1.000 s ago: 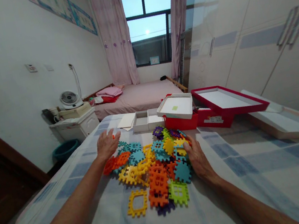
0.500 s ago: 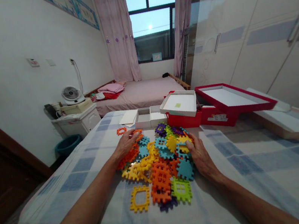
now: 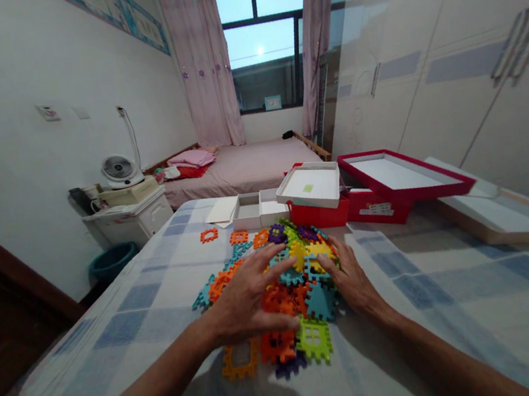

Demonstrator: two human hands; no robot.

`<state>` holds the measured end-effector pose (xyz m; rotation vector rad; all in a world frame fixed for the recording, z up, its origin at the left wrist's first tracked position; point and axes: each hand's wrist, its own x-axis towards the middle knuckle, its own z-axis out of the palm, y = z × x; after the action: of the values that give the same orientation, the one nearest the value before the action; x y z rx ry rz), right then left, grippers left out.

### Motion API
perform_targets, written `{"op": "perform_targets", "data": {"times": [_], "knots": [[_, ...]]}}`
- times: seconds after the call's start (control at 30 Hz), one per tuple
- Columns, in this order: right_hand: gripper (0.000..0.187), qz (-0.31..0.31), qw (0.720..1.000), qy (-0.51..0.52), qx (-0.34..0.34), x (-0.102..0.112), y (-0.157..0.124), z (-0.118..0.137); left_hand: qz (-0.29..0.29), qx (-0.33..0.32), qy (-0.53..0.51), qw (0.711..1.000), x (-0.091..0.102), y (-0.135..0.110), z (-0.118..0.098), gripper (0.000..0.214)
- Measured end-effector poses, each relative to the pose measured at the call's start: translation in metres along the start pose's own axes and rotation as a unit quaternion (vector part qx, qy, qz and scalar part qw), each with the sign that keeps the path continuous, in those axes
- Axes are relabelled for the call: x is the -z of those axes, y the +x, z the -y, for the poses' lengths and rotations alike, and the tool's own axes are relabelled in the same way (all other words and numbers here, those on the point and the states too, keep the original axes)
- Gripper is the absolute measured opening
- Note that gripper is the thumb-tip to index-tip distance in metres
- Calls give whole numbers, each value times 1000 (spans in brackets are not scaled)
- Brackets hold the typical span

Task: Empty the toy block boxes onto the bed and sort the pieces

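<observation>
A heap of plastic interlocking building pieces lies on the checked cloth. My left hand (image 3: 248, 295) is over the heap's left middle with its fingers spread and nothing held. My right hand (image 3: 351, 275) rests against the heap's right edge, fingers apart, touching a yellow piece (image 3: 322, 254). Toward me lie a green window piece (image 3: 313, 340), a yellow square frame (image 3: 241, 362), an orange piece (image 3: 278, 346) and a dark purple piece (image 3: 290, 365). A teal piece (image 3: 320, 301) sits beside my right wrist. At the far left is a loose orange frame (image 3: 208, 235).
Behind the heap stand a shallow divided box (image 3: 248, 211) and a red box (image 3: 318, 214) with a white tray (image 3: 310, 185) on top. Farther right are a red-rimmed lid (image 3: 406, 178) and a large pale tray (image 3: 515, 213). A blue-and-white checked cloth (image 3: 150, 332) covers the surface.
My left hand has moved right and nearer from the heap's far left, and its fingers are now spread. Pieces at the left have shifted. My right hand stays at the right edge.
</observation>
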<state>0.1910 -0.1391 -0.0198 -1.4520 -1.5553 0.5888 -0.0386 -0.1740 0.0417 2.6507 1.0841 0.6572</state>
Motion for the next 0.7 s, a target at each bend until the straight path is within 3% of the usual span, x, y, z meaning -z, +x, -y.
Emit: {"op": "perform_targets", "data": {"times": [0.13,0.27,0.37,0.47,0.53,0.63,0.7], "knots": [[85,104,989,-84,59,17,-8,2,93,-35,77,992,-12,-38,7,106],[101,190,961,-158,126,20,-16,-4,74,-33,120,990,-34,-29,13,95],[89,153,959,-189,146,15,-13,-8,19,-26,149,988,-40,-9,10,81],[74,87,962,-185,181,17,-3,-10,-38,-26,151,988,-28,4,17,67],[65,51,966,-169,190,21,5,-15,-85,11,141,986,-14,9,36,56],[59,6,980,-139,145,27,17,-30,-181,160,134,961,11,11,88,47],[59,-9,987,-128,101,27,22,-42,-175,253,135,942,22,9,128,44]]}}
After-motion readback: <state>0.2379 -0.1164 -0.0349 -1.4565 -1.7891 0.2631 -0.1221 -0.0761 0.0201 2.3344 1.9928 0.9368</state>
